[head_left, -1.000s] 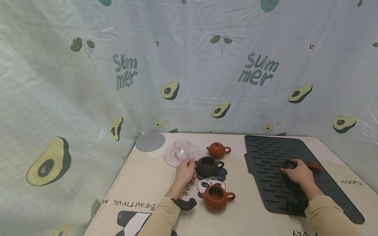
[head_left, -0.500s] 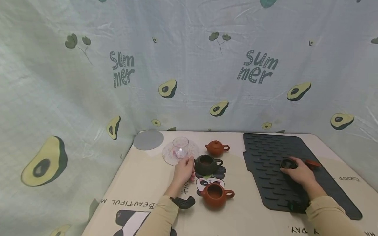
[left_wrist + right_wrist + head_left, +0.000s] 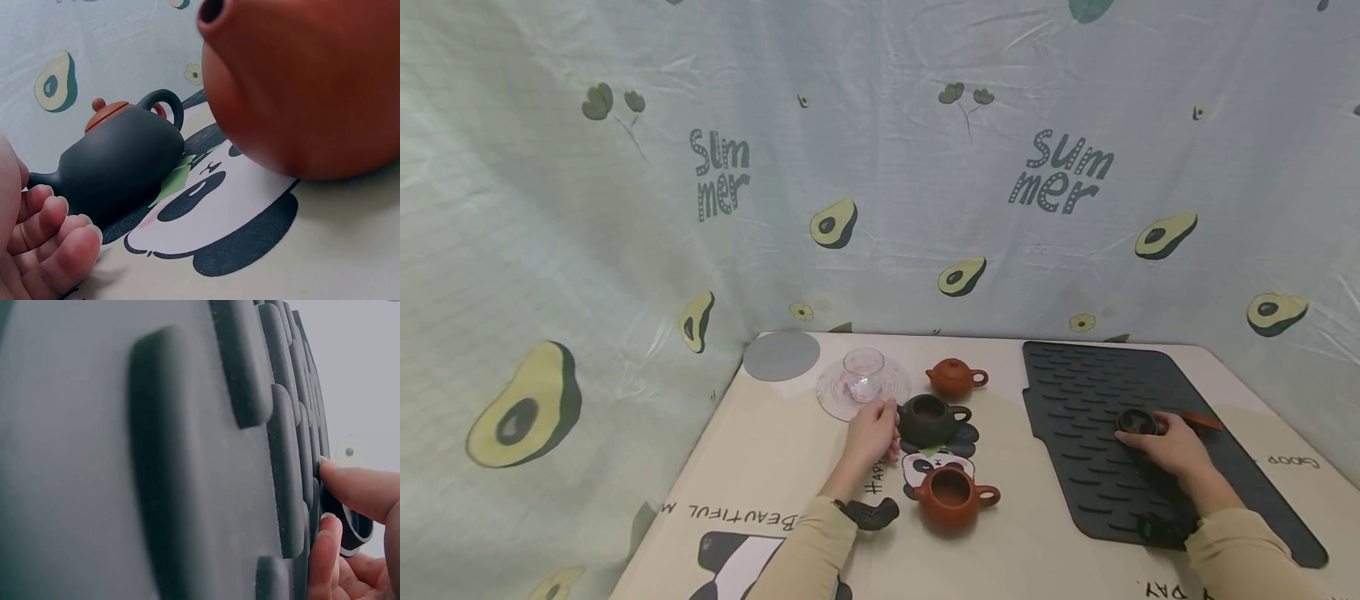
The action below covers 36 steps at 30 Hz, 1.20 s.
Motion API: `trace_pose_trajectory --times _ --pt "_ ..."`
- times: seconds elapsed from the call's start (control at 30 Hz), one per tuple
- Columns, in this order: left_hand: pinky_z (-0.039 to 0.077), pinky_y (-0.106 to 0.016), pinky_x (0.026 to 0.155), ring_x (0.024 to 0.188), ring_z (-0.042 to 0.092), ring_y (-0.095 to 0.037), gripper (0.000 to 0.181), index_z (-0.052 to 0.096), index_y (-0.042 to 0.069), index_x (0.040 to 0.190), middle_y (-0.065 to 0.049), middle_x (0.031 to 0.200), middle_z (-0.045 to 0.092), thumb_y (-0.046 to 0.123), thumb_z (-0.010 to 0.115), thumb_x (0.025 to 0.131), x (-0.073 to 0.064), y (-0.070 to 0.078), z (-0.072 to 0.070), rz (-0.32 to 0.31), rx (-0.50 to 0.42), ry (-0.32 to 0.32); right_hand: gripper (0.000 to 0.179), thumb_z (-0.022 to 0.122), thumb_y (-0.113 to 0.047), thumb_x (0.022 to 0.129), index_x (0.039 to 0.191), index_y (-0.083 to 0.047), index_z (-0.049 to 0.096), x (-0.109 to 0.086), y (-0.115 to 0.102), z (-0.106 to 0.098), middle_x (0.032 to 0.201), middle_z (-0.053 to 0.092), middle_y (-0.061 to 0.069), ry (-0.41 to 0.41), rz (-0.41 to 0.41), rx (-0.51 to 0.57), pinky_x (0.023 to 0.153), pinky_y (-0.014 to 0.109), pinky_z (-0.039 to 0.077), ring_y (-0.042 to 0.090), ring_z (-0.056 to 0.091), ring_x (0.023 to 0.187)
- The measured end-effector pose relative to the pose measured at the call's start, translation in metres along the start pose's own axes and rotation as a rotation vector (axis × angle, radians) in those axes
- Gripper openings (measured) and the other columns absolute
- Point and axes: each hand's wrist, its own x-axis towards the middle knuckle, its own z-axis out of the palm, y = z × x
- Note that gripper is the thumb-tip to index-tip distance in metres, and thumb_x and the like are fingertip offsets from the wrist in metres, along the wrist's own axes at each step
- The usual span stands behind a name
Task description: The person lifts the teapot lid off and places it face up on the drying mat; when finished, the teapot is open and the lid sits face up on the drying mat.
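On the left of the head view, my left hand (image 3: 873, 429) is at the spout of a dark lidless teapot (image 3: 926, 421). Its fingers (image 3: 69, 250) curl beside that spout in the left wrist view, pinching its tip against the thumb side. My right hand (image 3: 1176, 450) grips a small dark round teapot lid (image 3: 1137, 422) low over the black ridged mat (image 3: 1097, 483), hollow side facing up. The right wrist view shows a thumb and fingers around the lid's dark rim (image 3: 358, 534). A reddish lid-like piece (image 3: 1202, 421) lies behind the right hand, partly hidden.
A red lidless teapot (image 3: 949, 500) stands in front of the dark one, and a small lidded red teapot (image 3: 952, 377) behind it. A clear glass cup (image 3: 864, 372) sits on a glass plate (image 3: 831, 392). A grey disc (image 3: 781, 357) lies at the back left corner.
My right hand has shifted slightly to the right around the dark lid, and more of the lid's hollow side shows. My left hand stays at the dark teapot's spout.
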Motion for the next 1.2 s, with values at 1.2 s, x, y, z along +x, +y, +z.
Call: trace_pose_trajectory --times 1.2 --pt "0.044 -0.029 0.051 0.051 0.049 -0.014 0.039 0.058 0.003 0.082 -0.001 0.06 0.048 0.029 0.046 0.11 0.007 0.003 -0.002 0.091 0.048 0.12 0.109 0.066 -0.056 0.094 0.156 0.013 0.007 -0.001 -0.007 -0.002 0.153 0.015 0.046 0.069 0.001 0.096 0.103 0.07 0.032 0.063 0.028 0.135"
